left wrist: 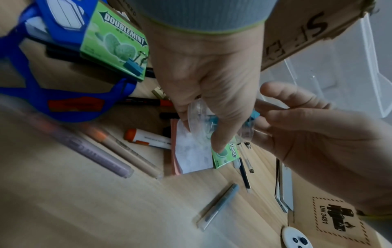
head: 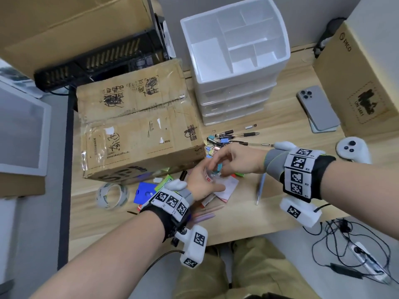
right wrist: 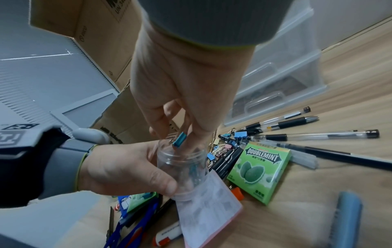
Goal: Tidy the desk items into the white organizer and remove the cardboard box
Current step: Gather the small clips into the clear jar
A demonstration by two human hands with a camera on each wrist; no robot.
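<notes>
While loose clips go into a container, left hand (right wrist: 127,169) wraps fingers and thumb round a clear jar (right wrist: 182,166), mouth tipped toward the right hand so the drop is short. Right hand (right wrist: 182,94) pinches a teal binder clip (right wrist: 179,140) in its fingertips right at the jar's mouth, a few clips apparently inside already. Both held above the tabletop (head: 248,214) near its front edge, over a pink notepad (right wrist: 212,206).

More binder clips (head: 212,143) heaped mid-tabletop with pens (head: 239,134), just in front of the white organizer (head: 235,50) at the back edge; top compartments look bare. Cardboard box (head: 138,119) sits at the left edge, touching the clutter, not yet removed; probably crowds access to things along its front side. Elsewhere: gum packs (right wrist: 260,169), blue scissors (left wrist: 63,107), tape roll (head: 112,196), markers (left wrist: 89,149), a phone (head: 317,108) toward the right edge, a white controller (head: 352,148). Likely many clip pick-ups left before the jar goes to the organizer.
</notes>
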